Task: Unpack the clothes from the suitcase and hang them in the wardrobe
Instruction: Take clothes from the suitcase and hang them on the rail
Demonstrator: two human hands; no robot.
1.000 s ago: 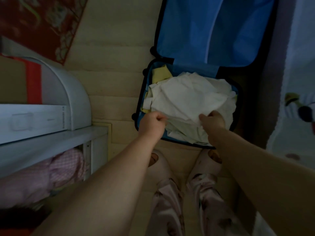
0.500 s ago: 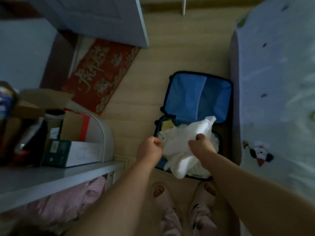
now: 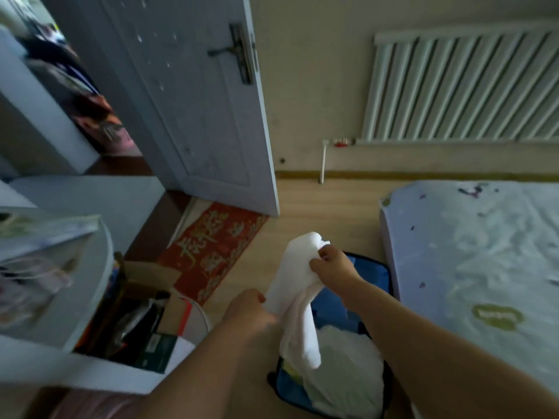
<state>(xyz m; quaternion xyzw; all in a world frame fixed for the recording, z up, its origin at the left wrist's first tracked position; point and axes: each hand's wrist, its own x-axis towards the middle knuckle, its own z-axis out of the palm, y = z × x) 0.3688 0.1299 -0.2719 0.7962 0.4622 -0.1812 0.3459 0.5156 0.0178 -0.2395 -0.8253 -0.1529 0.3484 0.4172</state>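
Note:
A white garment (image 3: 295, 300) hangs lifted above the open blue suitcase (image 3: 373, 285) on the floor. My right hand (image 3: 332, 264) grips its upper end. My left hand (image 3: 251, 313) holds its side lower down. More pale clothes (image 3: 348, 367) lie piled in the suitcase's near half, with a bit of yellow at the left edge. The suitcase's far lid is partly hidden behind my right arm and the garment.
A bed (image 3: 484, 267) with a white patterned sheet stands right of the suitcase. White shelves (image 3: 75, 297) with boxes and clutter fill the left. A grey door (image 3: 196, 101) stands open ahead, a red mat (image 3: 211, 249) at its foot. A radiator (image 3: 462, 86) hangs on the far wall.
Both hands have lifted the white garment up out of the suitcase. My view has risen from the suitcase toward the door, wall and radiator.

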